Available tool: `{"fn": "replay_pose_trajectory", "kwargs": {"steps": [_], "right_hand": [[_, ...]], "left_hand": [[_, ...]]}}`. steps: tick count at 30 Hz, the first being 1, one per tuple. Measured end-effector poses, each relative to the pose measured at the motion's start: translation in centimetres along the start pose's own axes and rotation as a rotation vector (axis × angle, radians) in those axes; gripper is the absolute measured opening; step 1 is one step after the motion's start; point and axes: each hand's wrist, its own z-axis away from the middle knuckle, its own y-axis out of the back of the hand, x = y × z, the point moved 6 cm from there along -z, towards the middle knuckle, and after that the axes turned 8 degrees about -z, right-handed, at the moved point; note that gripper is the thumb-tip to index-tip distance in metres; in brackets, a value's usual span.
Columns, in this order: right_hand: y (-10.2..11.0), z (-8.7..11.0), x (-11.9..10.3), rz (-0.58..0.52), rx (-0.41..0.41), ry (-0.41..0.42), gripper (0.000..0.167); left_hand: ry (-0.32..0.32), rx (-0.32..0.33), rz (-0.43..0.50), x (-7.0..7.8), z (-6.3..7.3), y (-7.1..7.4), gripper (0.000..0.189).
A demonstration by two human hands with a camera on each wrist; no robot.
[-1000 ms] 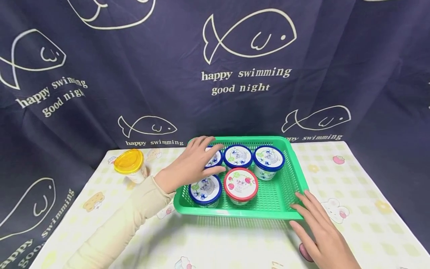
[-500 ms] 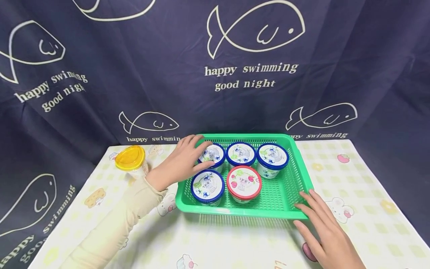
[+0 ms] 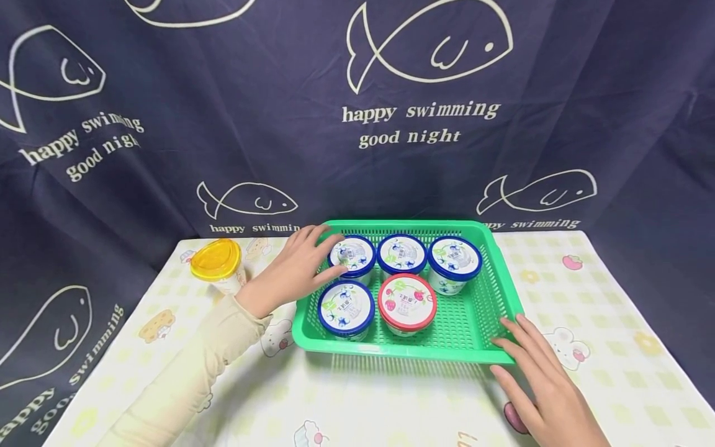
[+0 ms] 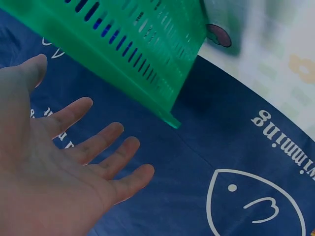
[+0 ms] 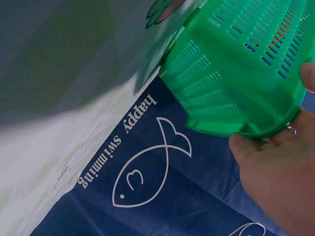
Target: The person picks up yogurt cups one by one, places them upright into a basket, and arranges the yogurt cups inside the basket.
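Note:
A green plastic basket (image 3: 424,354) stands on the table, with blue-lidded cups and one red-lidded cup (image 3: 407,302) inside. My left hand (image 3: 287,270) hovers at the basket's left side, beside the back-left blue-lidded cup (image 3: 350,254). Its fingers are spread and hold nothing; the left wrist view shows them apart from the basket wall (image 4: 142,54). My right hand (image 3: 550,385) grips the basket's front right corner, fingers over the rim and thumb at the front. The right wrist view shows this hand (image 5: 280,167) at the rim. Another blue-lidded cup (image 3: 346,308) sits front left.
A paper cup with a yellow lid (image 3: 216,259) stands on the table left of the basket, close to my left forearm. Behind the table hangs a dark blue fish-print curtain (image 3: 318,155). A pale checked cloth (image 3: 268,403) covers the table.
My left hand has drawn back leftward from over the back-left blue-lidded cup, which now shows more fully. The right hand stays at the basket's corner. The head view has shifted slightly.

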Motion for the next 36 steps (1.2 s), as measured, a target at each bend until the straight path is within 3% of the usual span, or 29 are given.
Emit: {"fn": "replay_pose_trajectory", "kwargs": {"steps": [19,27,36], "right_hand": [[0.1,-0.1,0.0,-0.013,0.002,0.037,0.043],[-0.1,-0.1,0.1,-0.009,-0.001,0.039,0.043],[-0.1,0.0,0.0,0.001,0.008,0.041,0.044]], "left_hand": [[0.051,0.012,0.003,-2.2,1.7,-0.8,0.058],[0.119,-0.015,-0.017,-3.9,2.6,-1.1,0.059],[0.144,0.001,-0.031,-5.2,3.4,-1.1,0.057]]}}
